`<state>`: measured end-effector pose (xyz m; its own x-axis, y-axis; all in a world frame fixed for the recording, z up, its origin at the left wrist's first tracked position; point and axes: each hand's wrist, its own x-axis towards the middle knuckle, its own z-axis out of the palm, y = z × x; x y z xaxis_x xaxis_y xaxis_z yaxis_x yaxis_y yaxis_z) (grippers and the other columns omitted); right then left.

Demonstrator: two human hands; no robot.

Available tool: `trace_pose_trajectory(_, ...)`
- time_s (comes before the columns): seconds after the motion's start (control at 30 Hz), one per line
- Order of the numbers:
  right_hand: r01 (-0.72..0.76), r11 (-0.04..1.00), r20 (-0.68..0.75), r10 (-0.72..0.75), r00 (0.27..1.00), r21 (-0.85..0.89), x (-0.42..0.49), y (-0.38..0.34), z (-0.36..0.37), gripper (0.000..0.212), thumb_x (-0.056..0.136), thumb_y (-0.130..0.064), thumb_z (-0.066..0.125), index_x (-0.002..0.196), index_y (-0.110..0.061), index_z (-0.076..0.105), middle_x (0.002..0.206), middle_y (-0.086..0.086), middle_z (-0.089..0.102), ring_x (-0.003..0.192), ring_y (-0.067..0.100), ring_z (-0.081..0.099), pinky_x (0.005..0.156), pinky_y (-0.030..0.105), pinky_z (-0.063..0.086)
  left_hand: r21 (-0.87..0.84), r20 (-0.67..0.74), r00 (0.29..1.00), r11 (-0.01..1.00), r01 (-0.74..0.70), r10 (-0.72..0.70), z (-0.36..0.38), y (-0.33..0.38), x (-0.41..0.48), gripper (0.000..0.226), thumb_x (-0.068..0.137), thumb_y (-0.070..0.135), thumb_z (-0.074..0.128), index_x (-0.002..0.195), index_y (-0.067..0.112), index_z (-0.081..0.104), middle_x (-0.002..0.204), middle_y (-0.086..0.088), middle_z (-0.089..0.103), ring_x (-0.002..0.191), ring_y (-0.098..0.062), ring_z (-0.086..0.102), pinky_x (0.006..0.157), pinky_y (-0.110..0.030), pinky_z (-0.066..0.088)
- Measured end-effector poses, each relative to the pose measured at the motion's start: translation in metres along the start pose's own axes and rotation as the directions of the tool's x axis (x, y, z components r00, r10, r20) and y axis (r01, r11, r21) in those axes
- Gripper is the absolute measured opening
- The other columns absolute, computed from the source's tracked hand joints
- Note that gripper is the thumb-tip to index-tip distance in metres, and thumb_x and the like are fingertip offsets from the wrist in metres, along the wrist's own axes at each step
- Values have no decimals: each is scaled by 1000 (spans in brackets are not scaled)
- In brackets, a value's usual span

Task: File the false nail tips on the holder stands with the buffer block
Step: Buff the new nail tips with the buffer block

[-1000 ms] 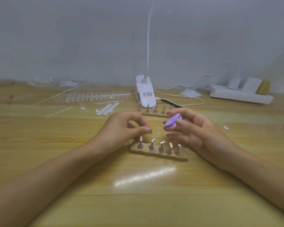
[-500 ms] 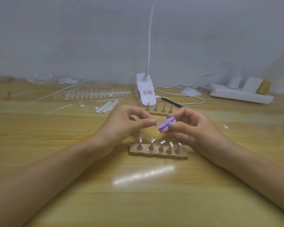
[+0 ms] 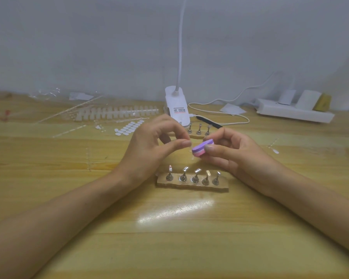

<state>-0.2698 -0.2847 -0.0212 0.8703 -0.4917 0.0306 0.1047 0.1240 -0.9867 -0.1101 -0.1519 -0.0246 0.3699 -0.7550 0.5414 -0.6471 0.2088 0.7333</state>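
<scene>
My right hand (image 3: 232,156) pinches a small purple and pink buffer block (image 3: 200,151) between thumb and fingers, lifted above the table. My left hand (image 3: 155,147) pinches something tiny and clear at its fingertips, right against the block's left edge; it looks like a nail tip (image 3: 191,151) but is hard to make out. Below both hands a wooden holder stand (image 3: 192,183) carries several metal pegs with clear tips. A second stand (image 3: 198,131) with metal pegs stands behind the hands, partly hidden.
A white clip lamp (image 3: 176,106) with a cable stands behind the hands. Strips of nail tips (image 3: 117,113) and white adhesive tabs (image 3: 129,127) lie at the back left. At the back right a white power strip (image 3: 294,111) sits with plugs in it.
Both hands have risen from the near stand and drawn together. The buffer block has moved left until it meets my left fingertips.
</scene>
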Motion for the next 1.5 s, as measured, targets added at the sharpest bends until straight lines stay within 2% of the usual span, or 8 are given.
trace_pose_trajectory(0.23, 56, 998, -92, -57, 994, -10, 0, 2, 2, 31, 75, -11, 75, 101, -1, 61, 102, 18, 71, 92, 28, 73, 80, 32, 59, -7, 55, 998, 1000, -6, 6, 2, 0, 0, 9, 81, 11, 77, 75, 14, 71, 87, 8, 65, 74, 2, 56, 65, -7, 40)
trace_pose_trajectory(0.37, 38, 988, 4, -38, 999, -150, -2, 3, 5, 30, 76, -11, 78, 100, -5, 62, 104, 13, 73, 89, 32, 75, 76, 31, 59, -1, 46, 999, 1000, -20, 20, 1, 0, 1, 9, 82, 11, 76, 76, 16, 71, 86, 6, 65, 74, -1, 56, 66, -10, 40)
trace_pose_trajectory(0.5, 53, 999, -78, -54, 996, -10, 0, 2, 2, 28, 79, -11, 72, 103, -2, 61, 100, 17, 72, 89, 27, 73, 77, 29, 59, -6, 58, 998, 1000, -20, 20, 2, -2, 1, 9, 82, 13, 77, 75, 15, 71, 87, 7, 65, 70, -6, 54, 68, -12, 40)
trace_pose_trajectory(0.63, 36, 983, 18, -34, 999, -177, -2, 3, 5, 27, 77, -14, 75, 100, -5, 63, 99, 10, 73, 87, 30, 75, 76, 32, 59, 19, 43, 999, 1000, -23, 22, 2, -4, 1, 8, 82, 15, 77, 76, 16, 71, 88, 7, 65, 71, -11, 56, 67, -16, 43)
trace_pose_trajectory(0.73, 49, 999, -79, -50, 996, -15, -1, 3, 3, 30, 79, -11, 71, 105, 0, 60, 98, 15, 72, 86, 27, 72, 74, 29, 59, 4, 53, 998, 1000, -16, 16, 2, -5, 1, 9, 81, 15, 78, 76, 17, 71, 88, 8, 65, 70, -9, 55, 68, -16, 43)
trace_pose_trajectory(0.83, 28, 986, -6, -29, 1000, -163, -1, 2, 6, 28, 78, -12, 74, 102, -2, 62, 101, 14, 72, 85, 29, 74, 74, 31, 60, 18, 32, 999, 1000, -23, 22, 2, -6, 1, 8, 82, 14, 77, 76, 16, 72, 87, 6, 65, 73, -16, 57, 68, -24, 47)
trace_pose_trajectory(0.97, 49, 998, -80, -53, 995, -46, 0, 3, 3, 32, 80, -12, 71, 107, 1, 60, 103, 19, 70, 83, 27, 72, 74, 29, 59, 16, 51, 999, 1000, -10, 9, 2, -5, 1, 9, 82, 16, 78, 76, 17, 71, 87, 11, 65, 69, -8, 55, 67, -16, 43)
trace_pose_trajectory(1.5, 29, 989, -23, -32, 999, -145, 0, 3, 5, 25, 80, -15, 73, 100, -4, 63, 98, 11, 74, 86, 25, 74, 75, 29, 59, 27, 30, 1000, 1000, 5, -6, 2, -3, 1, 11, 82, 14, 77, 75, 19, 70, 87, 5, 66, 73, -13, 56, 66, -13, 41)
